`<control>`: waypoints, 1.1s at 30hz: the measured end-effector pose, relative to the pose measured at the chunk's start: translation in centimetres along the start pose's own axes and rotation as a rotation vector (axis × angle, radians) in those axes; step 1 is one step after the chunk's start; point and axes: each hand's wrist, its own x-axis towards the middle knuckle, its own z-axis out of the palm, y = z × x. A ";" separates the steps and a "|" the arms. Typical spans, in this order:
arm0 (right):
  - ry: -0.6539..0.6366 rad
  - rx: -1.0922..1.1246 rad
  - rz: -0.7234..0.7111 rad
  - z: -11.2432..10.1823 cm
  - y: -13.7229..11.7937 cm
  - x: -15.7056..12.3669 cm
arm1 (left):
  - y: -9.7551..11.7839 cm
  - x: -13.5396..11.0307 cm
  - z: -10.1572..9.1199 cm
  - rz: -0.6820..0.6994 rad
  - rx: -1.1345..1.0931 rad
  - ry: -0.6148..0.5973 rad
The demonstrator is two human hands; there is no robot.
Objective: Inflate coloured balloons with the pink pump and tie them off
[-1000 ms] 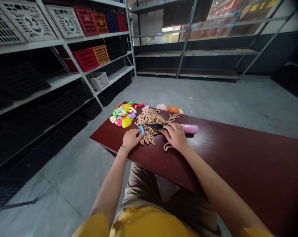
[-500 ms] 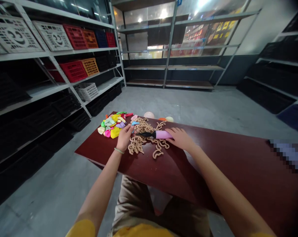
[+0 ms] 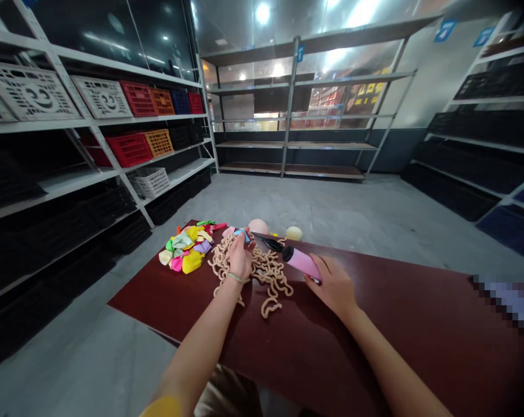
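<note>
Two hands up: left hand [image 3: 241, 260] fingers pinched a blue balloon [image 3: 243, 234]; right hand [image 3: 334, 286] fingers gripped a pink balloon pump [image 3: 300, 262], black nozzle [image 3: 268, 243] aimed at it.

Light: bright ceiling lamps [image 3: 262, 13] glare off the glass wall [image 3: 353, 69] ahead of you.
Shadow: your right hand [image 3: 332, 286] casts a soft shadow on the surface [image 3: 418, 330].
Dark areas: the lower shelves [image 3: 57, 188] and the bottom corners fall dim.
Distortion: the shelves bow toward your frame edges.
Blur: a pixelated patch [image 3: 505, 304] hides part of the right edge; elsewhere, focus looks fairly even.
</note>
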 end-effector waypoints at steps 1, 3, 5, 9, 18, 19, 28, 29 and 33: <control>0.000 0.010 -0.011 0.1 -0.4 0.0 | 0.1 -0.1 -0.3 -0.020 -0.004 0.001; -0.018 0.025 -0.038 0.1 -1.0 0.1 | 0.5 -0.2 -0.7 -0.050 -0.006 0.002; -0.041 0.034 -0.063 0.1 -1.3 0.0 | 0.9 -0.3 -0.8 -0.052 -0.004 -0.004; -0.040 0.028 -0.050 -0.1 -1.2 -0.2 | 1.2 -0.5 -0.8 -0.027 0.057 -0.011; -0.079 -0.027 -0.035 -0.4 -1.3 -0.3 | 1.1 -1.0 -0.4 -0.048 0.082 -0.027; -0.083 -0.028 -0.034 -0.4 -1.3 -0.3 | 1.1 -1.1 -0.3 -0.046 0.094 -0.034; -0.081 -0.020 -0.014 -0.2 -1.3 -0.4 | 0.3 -1.4 -0.3 0.014 0.190 -0.073; -0.085 -0.019 -0.014 -0.2 -1.3 -0.4 | 0.3 -1.4 -0.2 0.023 0.213 -0.074; -0.093 -0.018 -0.003 -0.2 -1.3 -0.5 | 0.3 -1.9 0.2 0.036 0.280 -0.085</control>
